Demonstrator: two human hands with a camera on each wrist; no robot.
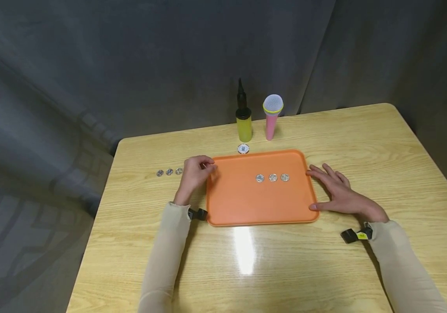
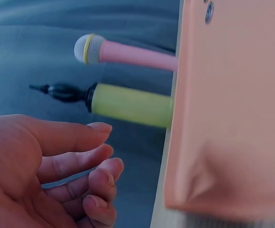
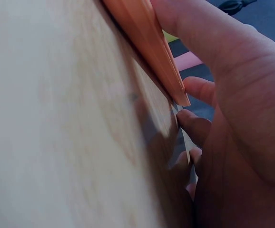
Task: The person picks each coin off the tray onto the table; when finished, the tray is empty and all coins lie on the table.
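An orange tray (image 1: pixel 239 200) lies on the table with three small silvery patterned discs (image 1: pixel 273 178) in a row on it. My left hand (image 1: pixel 196 174) is over the tray's far left corner, fingers loosely bent. In the left wrist view, thumb and fingers (image 2: pixel 102 128) are apart with nothing between them. At the tray's right rim, my right hand (image 1: pixel 336 193) is spread, its thumb and index fingertip touching the edge. The right wrist view shows the thumb against the tray's side (image 3: pixel 147 42). Three similar discs (image 1: pixel 169 171) lie on the table left of my left hand.
Behind the tray stand a yellow-green hand pump (image 1: pixel 244 128) with a black nozzle and a pink toy microphone (image 1: pixel 271 124). A white poker chip (image 1: pixel 243 148) lies between the pump and the tray's far rim. Dark curtains (image 1: pixel 168 65) hang beyond the wooden table (image 1: pixel 286 269).
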